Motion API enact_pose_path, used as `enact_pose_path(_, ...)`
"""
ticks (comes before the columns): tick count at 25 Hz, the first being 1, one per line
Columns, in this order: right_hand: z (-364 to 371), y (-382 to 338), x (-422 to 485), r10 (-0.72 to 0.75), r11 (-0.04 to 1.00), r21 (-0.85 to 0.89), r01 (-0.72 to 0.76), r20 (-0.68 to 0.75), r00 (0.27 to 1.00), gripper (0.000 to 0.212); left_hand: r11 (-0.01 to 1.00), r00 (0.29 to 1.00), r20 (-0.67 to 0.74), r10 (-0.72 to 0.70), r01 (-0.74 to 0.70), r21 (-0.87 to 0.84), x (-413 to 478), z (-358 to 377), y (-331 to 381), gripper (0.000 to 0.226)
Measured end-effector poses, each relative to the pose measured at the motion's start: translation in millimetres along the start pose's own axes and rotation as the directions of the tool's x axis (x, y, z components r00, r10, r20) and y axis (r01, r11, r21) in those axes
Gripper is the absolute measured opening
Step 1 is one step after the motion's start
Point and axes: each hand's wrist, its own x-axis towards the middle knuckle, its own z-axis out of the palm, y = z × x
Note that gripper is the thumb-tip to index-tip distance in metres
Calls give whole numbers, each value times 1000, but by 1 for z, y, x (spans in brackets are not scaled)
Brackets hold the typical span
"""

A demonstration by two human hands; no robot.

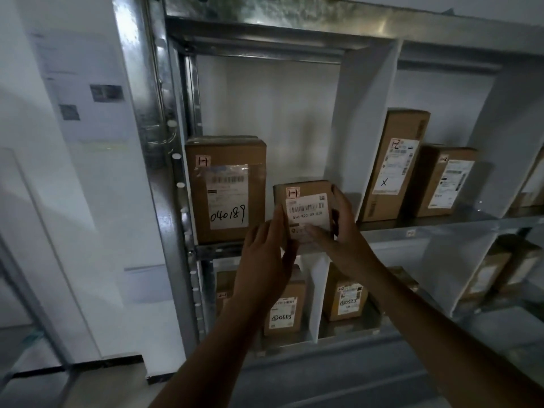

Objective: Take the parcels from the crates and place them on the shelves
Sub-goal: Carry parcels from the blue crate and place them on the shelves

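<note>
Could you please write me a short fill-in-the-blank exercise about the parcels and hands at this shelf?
1. The left hand and right hand hold the small parcel beside a larger parcel with the number ____ handwritten on it.
2. The small parcel is to the ____ of the larger parcel.
3. Beyond the white divider, the tall parcel bears, low on its label, a handwritten letter ____.

Missing words: 040189; right; X.
</note>
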Motion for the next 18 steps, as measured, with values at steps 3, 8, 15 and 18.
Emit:
enact_pose_path(3, -5, 10, 12, -50, 998, 35, 52, -62, 997, 92, 998, 1000, -27, 12, -14, -54, 11, 7, 6, 63)
enact_pose_path(8, -14, 24, 36, -108, 992, 53, 114, -96, 989, 91, 1000, 996, -89, -23, 21, -21, 31, 23, 11, 60)
enact_pose_path(15, -4, 53, 35, -244, 957, -192, 218, -126, 961, 83, 961, 976, -216, -35, 92, 261, 3, 32, -5, 60)
enact_pose_path(18, 2, 67, 5, -467, 816, -475, 330, -204, 861, 64, 924, 954, -299, -4, 118, 365, -22, 15, -28, 54)
